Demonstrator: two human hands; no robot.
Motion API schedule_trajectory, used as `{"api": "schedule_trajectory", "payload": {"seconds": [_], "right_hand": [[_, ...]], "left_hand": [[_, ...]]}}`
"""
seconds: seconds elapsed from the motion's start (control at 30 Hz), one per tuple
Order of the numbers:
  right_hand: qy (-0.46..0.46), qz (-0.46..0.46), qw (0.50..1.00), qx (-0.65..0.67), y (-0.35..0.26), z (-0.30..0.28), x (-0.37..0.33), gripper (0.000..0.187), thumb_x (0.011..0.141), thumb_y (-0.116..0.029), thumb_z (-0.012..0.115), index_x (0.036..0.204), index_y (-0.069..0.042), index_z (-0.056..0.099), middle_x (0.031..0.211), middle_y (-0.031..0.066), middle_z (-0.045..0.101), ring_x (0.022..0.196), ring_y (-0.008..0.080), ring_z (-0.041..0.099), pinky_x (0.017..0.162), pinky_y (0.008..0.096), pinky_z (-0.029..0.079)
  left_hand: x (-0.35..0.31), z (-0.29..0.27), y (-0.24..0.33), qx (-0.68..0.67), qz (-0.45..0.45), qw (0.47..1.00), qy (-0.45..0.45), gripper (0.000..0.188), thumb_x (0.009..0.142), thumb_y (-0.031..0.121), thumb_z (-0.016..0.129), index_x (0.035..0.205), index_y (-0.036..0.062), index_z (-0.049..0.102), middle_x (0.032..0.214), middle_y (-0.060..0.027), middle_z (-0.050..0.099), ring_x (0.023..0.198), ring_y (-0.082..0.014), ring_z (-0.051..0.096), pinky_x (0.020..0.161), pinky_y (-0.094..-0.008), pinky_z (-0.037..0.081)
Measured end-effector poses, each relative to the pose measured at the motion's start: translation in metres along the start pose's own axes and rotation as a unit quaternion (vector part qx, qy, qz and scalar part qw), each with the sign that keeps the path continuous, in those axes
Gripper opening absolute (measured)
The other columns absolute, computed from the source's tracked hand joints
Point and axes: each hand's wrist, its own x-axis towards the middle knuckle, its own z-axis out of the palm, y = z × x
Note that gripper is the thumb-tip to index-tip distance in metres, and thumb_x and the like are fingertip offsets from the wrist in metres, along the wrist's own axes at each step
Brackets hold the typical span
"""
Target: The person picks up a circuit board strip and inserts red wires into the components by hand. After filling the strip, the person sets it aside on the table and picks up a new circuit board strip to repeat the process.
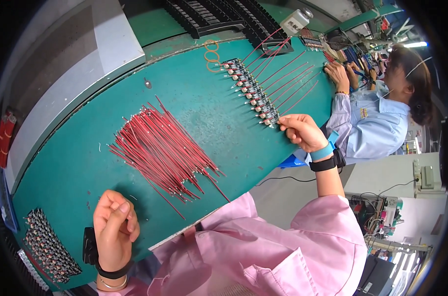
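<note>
A strip of small circuit boards [252, 93] runs slantwise across the green mat, each board carrying a round pale part and thin leads. My right hand [303, 132] pinches at the near end of this strip, thumb and forefinger closed on it. Several red wires [288, 74] extend from the strip's right side. To the left of it lies a broad heap of loose red wires [162, 150], roughly parallel, with bare pale tips. My left hand [115, 224] is held near the mat's front edge, below the heap, its fingers curled with the thumb over them; I see nothing in it.
Stacked populated boards [51, 246] lie at lower left. Orange rubber bands [211, 56] rest beyond the strip, near black slotted racks [204, 17] and a whitish bottle [296, 22]. A grey box edge [81, 98] borders the mat. On the right, a co-worker in blue [376, 123] handles parts.
</note>
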Motion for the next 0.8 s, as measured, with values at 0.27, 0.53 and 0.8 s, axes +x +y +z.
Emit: {"api": "schedule_trajectory", "payload": {"seconds": [0.27, 0.53, 0.8], "right_hand": [[0.012, 0.011, 0.999, -0.040, 0.001, -0.001, 0.008, 0.015, 0.078, -0.011, 0.056, 0.079, 0.004, 0.057, 0.061, 0.0018, 0.053, 0.039, 0.0021, 0.038, 0.032, 0.0148, 0.024], [0.031, 0.022, 0.998, -0.046, 0.000, 0.001, 0.012, 0.016, 0.079, -0.012, 0.054, 0.080, 0.004, 0.057, 0.058, 0.0021, 0.053, 0.037, 0.0034, 0.038, 0.031, 0.0159, 0.025], [-0.021, -0.023, 0.991, -0.131, 0.008, -0.001, 0.020, 0.025, 0.082, -0.022, 0.051, 0.062, -0.007, 0.048, 0.050, -0.0031, 0.044, 0.031, 0.0036, 0.030, 0.029, 0.0186, 0.018]], "left_hand": [[0.005, -0.002, -0.004, -0.024, 0.004, 1.000, 0.007, 0.007, 0.081, 0.008, 0.047, 0.078, 0.0069, 0.041, 0.062, 0.0000, 0.042, 0.046, -0.0045, 0.035, 0.034, -0.0162, 0.024], [0.005, -0.003, 0.001, -0.025, 0.006, 1.000, 0.008, 0.006, 0.081, 0.008, 0.047, 0.079, 0.0072, 0.042, 0.062, 0.0000, 0.042, 0.046, -0.0044, 0.035, 0.034, -0.0165, 0.023], [-0.014, -0.012, 0.007, -0.006, 0.037, 0.999, -0.017, 0.008, 0.082, 0.010, 0.045, 0.077, 0.0058, 0.041, 0.059, 0.0012, 0.037, 0.043, -0.0049, 0.031, 0.036, -0.0171, 0.024]]}}
